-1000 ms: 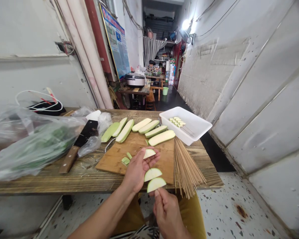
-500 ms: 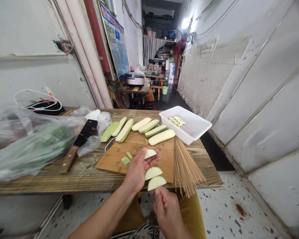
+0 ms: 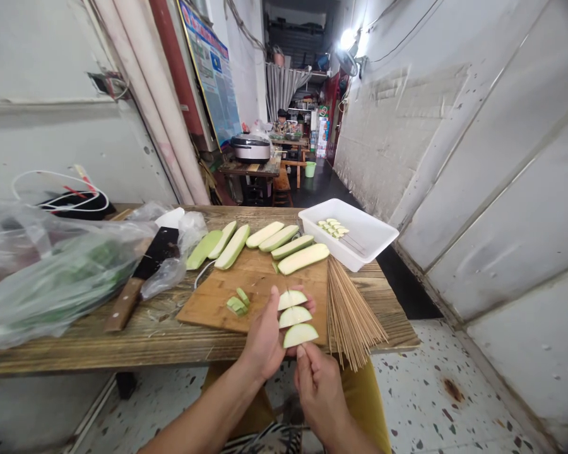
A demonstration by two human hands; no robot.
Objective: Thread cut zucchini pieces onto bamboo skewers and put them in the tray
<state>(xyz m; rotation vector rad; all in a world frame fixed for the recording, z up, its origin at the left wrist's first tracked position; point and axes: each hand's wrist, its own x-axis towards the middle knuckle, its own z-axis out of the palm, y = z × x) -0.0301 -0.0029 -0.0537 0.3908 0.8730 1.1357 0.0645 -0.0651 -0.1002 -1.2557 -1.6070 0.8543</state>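
Three pale green half-moon gourd slices [image 3: 295, 316] sit close together on a thin bamboo skewer, held above the front of the cutting board. My left hand [image 3: 266, 337] cups the far slices from behind. My right hand [image 3: 318, 394] pinches the skewer just below the lowest slice. The skewer's lower end is hidden by my fingers. Behind my hands, the wooden cutting board [image 3: 250, 293] carries several long peeled gourd strips [image 3: 303, 258] and a few small green chunks [image 3: 235, 306].
A cleaver with a wooden handle [image 3: 146, 268] lies on the plank table [image 3: 137, 343] beside plastic bags of greens [image 3: 61, 277]. A bundle of bamboo skewers [image 3: 351, 312] fans out right of the board. A white plastic tray [image 3: 350, 233] holds a finished gourd skewer [image 3: 332, 228].
The two lower slices have slid up the skewer toward the top slice, closing the gaps. My left hand has shifted right, and the whole view has tilted slightly.
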